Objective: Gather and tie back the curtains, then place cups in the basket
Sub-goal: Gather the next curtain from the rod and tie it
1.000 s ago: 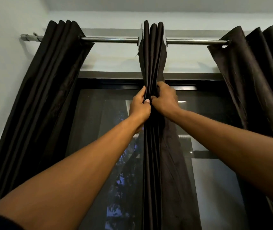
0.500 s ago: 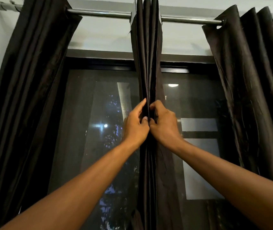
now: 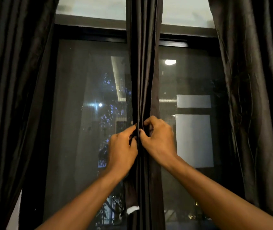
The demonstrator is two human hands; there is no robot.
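Note:
A dark brown middle curtain (image 3: 143,63) hangs bunched into narrow folds in front of the window. My left hand (image 3: 121,148) grips its folds from the left side, fingers curled into the cloth. My right hand (image 3: 159,138) grips the same bundle from the right, at about the same height, thumb and fingers pinching the pleats. The two hands nearly touch. No cups or basket are in view.
Another dark curtain (image 3: 14,97) hangs gathered at the left and a third curtain (image 3: 256,88) at the right. Behind them is a dark window (image 3: 86,97) with a black frame. A small white tag (image 3: 132,209) shows low on the middle curtain.
Both hands have slid down the middle curtain while still gripping its folds. The view has tilted down, so the curtain rod has left the top of the frame.

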